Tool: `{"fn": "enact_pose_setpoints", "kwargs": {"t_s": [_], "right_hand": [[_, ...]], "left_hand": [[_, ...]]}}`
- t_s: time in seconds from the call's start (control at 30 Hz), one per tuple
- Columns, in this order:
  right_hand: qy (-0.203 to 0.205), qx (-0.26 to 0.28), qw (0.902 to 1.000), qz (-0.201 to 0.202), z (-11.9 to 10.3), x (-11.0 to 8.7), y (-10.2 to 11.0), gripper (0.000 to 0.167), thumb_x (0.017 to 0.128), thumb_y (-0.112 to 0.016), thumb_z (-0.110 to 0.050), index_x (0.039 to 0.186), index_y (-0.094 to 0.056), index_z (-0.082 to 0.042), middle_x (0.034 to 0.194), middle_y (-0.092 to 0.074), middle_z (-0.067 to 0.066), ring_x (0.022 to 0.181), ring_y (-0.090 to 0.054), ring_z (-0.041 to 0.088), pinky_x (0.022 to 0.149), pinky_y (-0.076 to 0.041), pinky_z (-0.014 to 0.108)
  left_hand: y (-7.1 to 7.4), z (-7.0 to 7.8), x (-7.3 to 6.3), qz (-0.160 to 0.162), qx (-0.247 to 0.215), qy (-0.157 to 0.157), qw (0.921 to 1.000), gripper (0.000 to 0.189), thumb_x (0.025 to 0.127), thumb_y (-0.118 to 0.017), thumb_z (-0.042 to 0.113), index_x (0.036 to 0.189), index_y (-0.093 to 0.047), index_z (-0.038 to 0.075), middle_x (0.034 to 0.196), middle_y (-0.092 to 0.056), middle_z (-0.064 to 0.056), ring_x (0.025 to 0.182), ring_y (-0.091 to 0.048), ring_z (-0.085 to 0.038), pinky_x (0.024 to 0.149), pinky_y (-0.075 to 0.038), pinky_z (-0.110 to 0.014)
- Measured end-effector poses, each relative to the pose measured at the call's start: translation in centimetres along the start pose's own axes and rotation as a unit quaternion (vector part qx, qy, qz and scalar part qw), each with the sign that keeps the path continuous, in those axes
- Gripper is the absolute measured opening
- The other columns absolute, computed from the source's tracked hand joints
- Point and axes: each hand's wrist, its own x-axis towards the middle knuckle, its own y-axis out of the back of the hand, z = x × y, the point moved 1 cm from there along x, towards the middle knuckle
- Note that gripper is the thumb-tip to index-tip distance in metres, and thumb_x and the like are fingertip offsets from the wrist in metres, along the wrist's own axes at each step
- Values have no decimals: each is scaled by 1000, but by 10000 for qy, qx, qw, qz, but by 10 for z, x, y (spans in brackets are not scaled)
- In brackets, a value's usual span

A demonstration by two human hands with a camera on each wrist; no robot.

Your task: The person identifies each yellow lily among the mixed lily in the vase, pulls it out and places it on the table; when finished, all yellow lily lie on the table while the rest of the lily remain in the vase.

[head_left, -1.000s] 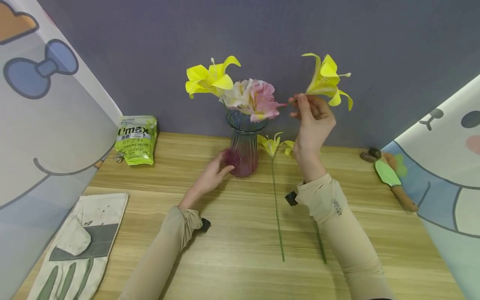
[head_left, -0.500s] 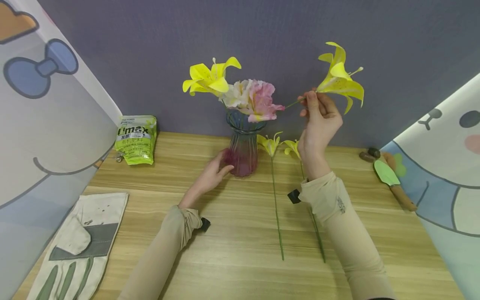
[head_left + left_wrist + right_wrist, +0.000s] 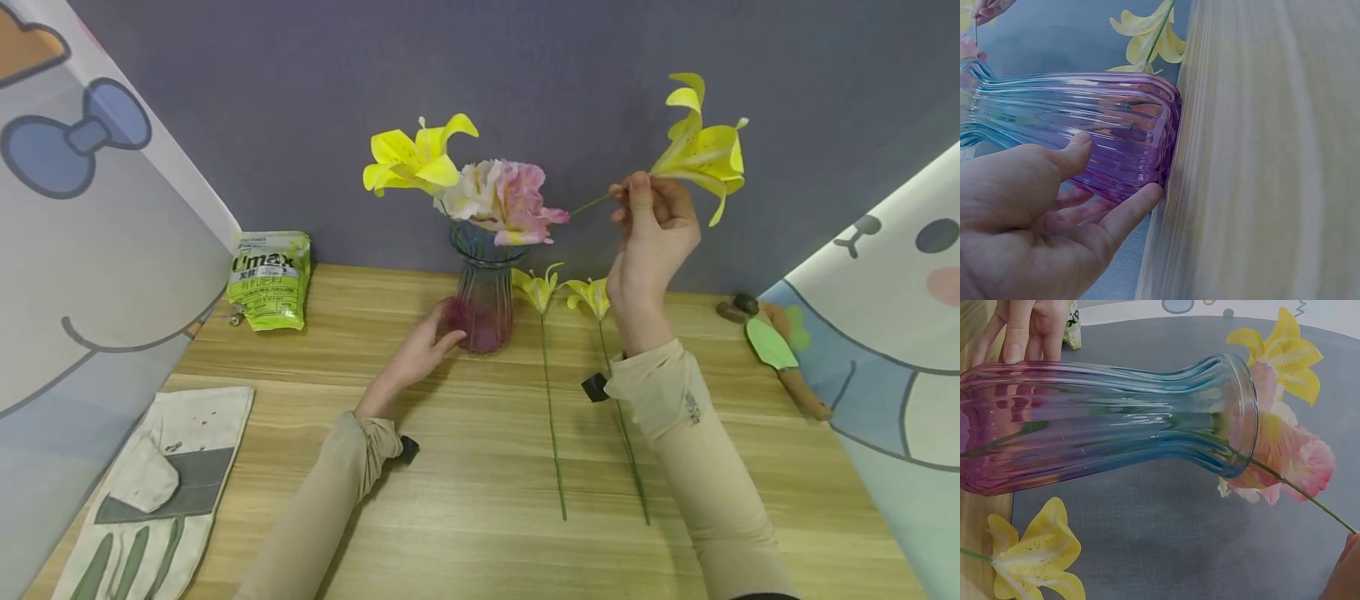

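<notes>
A ribbed, waisted glass vase point(image 3: 484, 300), tinted blue above and purple-pink below, is stood upright on the wood-grained table point(image 3: 465, 533) near the dark grey wall point(image 3: 262, 100). Its lower part is grasped by the left hand point(image 3: 422, 348), the thumb laid against the glass and the fingers reached behind. By the raised right hand point(image 3: 657, 243), a yellow artificial lily point(image 3: 703, 154) is pinched just below its bloom, its thin green stem slanted down into the vase's mouth. Another yellow lily point(image 3: 412, 160) and a cluster of ruffled pink-and-white flowers point(image 3: 517, 200) are also held in the vase. To its right, two long-stemmed yellow lilies point(image 3: 538, 292) are laid side by side. A green printed bag point(image 3: 270, 287) and a white-and-grey glove point(image 3: 197, 482) are placed at the left, a green-bladed trowel point(image 3: 771, 344) at the right
</notes>
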Motion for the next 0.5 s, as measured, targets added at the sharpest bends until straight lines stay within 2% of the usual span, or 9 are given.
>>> {"fn": "enact_pose_setpoints", "kwargs": {"t_s": [0.2, 0.5], "right_hand": [[-313, 104, 9992, 219, -5, 5, 3, 6, 97, -71, 10, 95, -68, 15, 83, -74, 22, 72, -73, 28, 52, -55, 24], [-406, -168, 9988, 229, -12, 13, 10, 27, 97, -75, 1, 112, -66, 23, 89, -74, 24, 74, -74, 27, 47, -53, 22]], "left_hand": [[0, 0, 0, -6, 16, -2, 10000, 63, 109, -61, 5, 161, -30, -11, 157, -47, -32, 144, -50, -43, 119, -45, -51], [1, 1, -1, -26, -18, 0, 10000, 63, 109, -61, 4, 161, -29, -12, 158, -46, -32, 143, -51, -44, 117, -47, -52]]}}
